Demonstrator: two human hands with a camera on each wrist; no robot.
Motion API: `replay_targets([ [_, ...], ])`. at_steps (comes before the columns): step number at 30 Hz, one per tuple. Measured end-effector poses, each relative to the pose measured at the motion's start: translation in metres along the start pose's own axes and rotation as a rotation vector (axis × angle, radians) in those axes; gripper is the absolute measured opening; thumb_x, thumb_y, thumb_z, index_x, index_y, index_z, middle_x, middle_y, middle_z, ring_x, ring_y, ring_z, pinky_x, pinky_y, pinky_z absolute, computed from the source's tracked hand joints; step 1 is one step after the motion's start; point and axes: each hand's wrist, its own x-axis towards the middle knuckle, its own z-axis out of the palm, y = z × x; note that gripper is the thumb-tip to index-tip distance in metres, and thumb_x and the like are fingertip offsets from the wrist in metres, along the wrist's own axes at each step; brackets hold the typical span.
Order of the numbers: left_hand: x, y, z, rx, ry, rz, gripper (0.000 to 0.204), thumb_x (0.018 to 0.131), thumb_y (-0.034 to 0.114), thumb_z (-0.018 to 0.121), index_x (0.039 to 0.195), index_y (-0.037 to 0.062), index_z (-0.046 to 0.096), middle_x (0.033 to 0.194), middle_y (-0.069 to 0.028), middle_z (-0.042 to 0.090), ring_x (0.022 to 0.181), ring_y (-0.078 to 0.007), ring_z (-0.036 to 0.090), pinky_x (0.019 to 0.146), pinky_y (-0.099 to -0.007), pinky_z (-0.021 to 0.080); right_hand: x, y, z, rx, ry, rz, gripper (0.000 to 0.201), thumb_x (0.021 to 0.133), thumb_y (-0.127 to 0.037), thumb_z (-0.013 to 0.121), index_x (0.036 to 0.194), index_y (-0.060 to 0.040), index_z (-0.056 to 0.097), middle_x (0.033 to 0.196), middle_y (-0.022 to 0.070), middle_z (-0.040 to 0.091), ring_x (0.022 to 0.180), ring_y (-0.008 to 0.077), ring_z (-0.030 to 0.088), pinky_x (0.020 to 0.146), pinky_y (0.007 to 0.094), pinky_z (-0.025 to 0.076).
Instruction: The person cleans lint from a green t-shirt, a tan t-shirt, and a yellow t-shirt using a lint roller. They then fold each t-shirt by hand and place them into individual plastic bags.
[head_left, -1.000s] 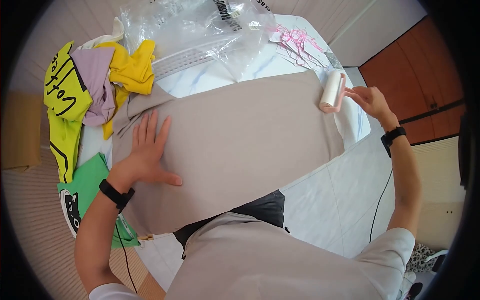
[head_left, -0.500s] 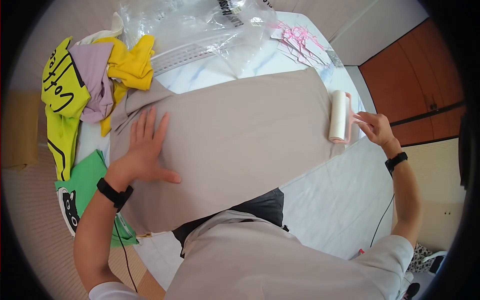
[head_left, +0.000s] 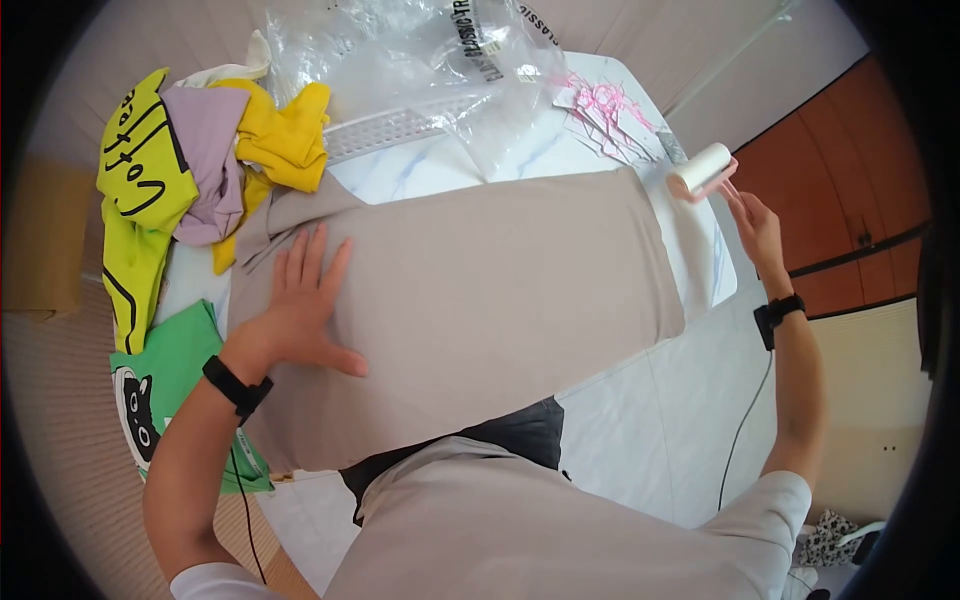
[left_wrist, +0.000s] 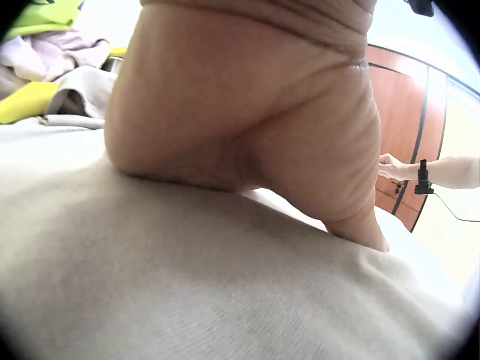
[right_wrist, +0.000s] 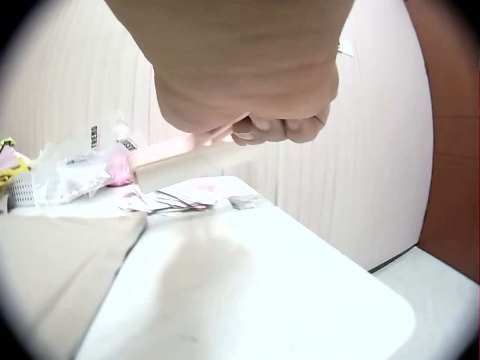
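Since the frame 0.5 s ago, the lint roller (head_left: 702,170) has come off the garment's right end and swung toward the desk's far right corner; the right hand (head_left: 762,235) has gone with it, while the left hand (head_left: 305,310) rests in the same spot on the cloth. The roller hangs above the right edge of the desk (head_left: 702,240), clear of the fabric. The right fingers are clamped on its pink handle (right_wrist: 169,150); the left fingers lie slightly apart, flat on the cloth, thumb held wide.

The garment (head_left: 500,270) stretches from the desk's left side almost to its right edge and reaches the near edge by the person. It should be light, soft and floppy, quick to slide or ruck up if the roller drags, so a spread palm at 1 end seems a sound hold. To lift it, I would take 2 corners. The roller should be light and rigid, with a tacky sleeve best left untouched, so the handle is the place to grip.

The garment is plain greyish beige, mostly smooth, with a folded flap at the far left and shallow creases near the right hem. The roller's cylinder is white.
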Motion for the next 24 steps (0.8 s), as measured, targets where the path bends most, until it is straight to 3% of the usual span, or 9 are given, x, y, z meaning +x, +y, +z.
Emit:
replay_targets([
  [5, 0.000, 0.001, -0.001, -0.013, -0.001, -0.006, 0.159, 0.053, 0.083, 0.084, 0.168, 0.0058, 0.005, 0.169, -0.0363, -0.003, 0.156, -0.0557, -0.007, 0.124, -0.0653, -0.003, 0.072, -0.006, 0.078, 0.213, 0.129, 0.169, 0.048, 0.104, -0.041, 0.060, 0.087, 0.0032, 0.065, 0.068, 0.0101, 0.054, 0.064, 0.0178, 0.051, 0.062, 0.0369, 0.044],
  [6, -0.001, 0.001, 0.000, -0.018, 0.003, -0.003, 0.159, 0.053, 0.083, 0.084, 0.168, 0.0058, 0.005, 0.169, -0.0362, -0.003, 0.156, -0.0556, -0.007, 0.124, -0.0653, -0.003, 0.087, -0.015, 0.081, 0.189, 0.007, 0.323, 0.050, 0.104, -0.041, 0.059, 0.090, 0.0068, 0.067, 0.068, 0.0071, 0.057, 0.066, 0.0171, 0.054, 0.062, 0.0364, 0.045],
  [9, -0.002, 0.001, 0.000, -0.026, 0.015, -0.003, 0.159, 0.053, 0.083, 0.083, 0.168, 0.0057, 0.006, 0.170, -0.0362, -0.003, 0.156, -0.0556, -0.007, 0.124, -0.0654, -0.003, 0.125, -0.050, 0.100, 0.350, -0.063, 0.529, 0.051, 0.104, -0.039, 0.057, 0.092, 0.0084, 0.069, 0.071, 0.0063, 0.061, 0.067, 0.0159, 0.057, 0.060, 0.0356, 0.045],
  [10, -0.002, 0.002, 0.000, -0.031, 0.025, 0.002, 0.158, 0.053, 0.083, 0.083, 0.168, 0.0056, 0.006, 0.169, -0.0363, -0.003, 0.157, -0.0556, -0.006, 0.124, -0.0655, -0.003, 0.143, -0.026, 0.128, 0.438, 0.036, 0.380, 0.049, 0.105, -0.040, 0.056, 0.091, 0.0060, 0.069, 0.071, 0.0043, 0.059, 0.059, 0.0134, 0.054, 0.050, 0.0351, 0.042],
  [13, -0.004, 0.002, 0.001, -0.048, 0.053, 0.013, 0.157, 0.054, 0.084, 0.082, 0.168, 0.0054, 0.008, 0.169, -0.0368, -0.001, 0.157, -0.0557, -0.005, 0.124, -0.0656, -0.002, 0.180, -0.027, 0.155, 0.506, 0.074, 0.320, 0.048, 0.105, -0.040, 0.055, 0.089, 0.0034, 0.068, 0.070, 0.0051, 0.059, 0.054, 0.0128, 0.053, 0.047, 0.0345, 0.040],
  [19, -0.008, 0.004, -0.002, -0.073, 0.112, 0.044, 0.153, 0.057, 0.085, 0.080, 0.167, 0.0037, 0.011, 0.169, -0.0374, 0.001, 0.156, -0.0564, -0.003, 0.124, -0.0651, -0.002, 0.201, -0.042, 0.173, 0.503, -0.160, 0.370, 0.047, 0.104, -0.039, 0.057, 0.096, 0.0062, 0.067, 0.076, 0.0097, 0.066, 0.064, 0.0183, 0.061, 0.057, 0.0353, 0.047],
  [22, -0.009, 0.002, 0.004, -0.075, 0.131, 0.041, 0.155, 0.055, 0.087, 0.079, 0.167, 0.0044, 0.011, 0.169, -0.0371, 0.001, 0.156, -0.0565, -0.003, 0.124, -0.0655, -0.002, 0.214, 0.012, 0.204, 0.297, -0.169, 0.231, 0.047, 0.101, -0.038, 0.061, 0.109, 0.0074, 0.068, 0.080, 0.0136, 0.071, 0.068, 0.0203, 0.065, 0.061, 0.0367, 0.051],
  [24, -0.007, 0.002, 0.005, -0.055, 0.120, 0.029, 0.156, 0.054, 0.089, 0.078, 0.167, 0.0049, 0.011, 0.169, -0.0369, 0.001, 0.156, -0.0565, -0.003, 0.124, -0.0656, -0.002, 0.220, 0.040, 0.217, 0.186, -0.053, 0.177, 0.048, 0.100, -0.035, 0.063, 0.120, 0.0078, 0.067, 0.085, 0.0159, 0.073, 0.072, 0.0222, 0.067, 0.066, 0.0383, 0.053],
])
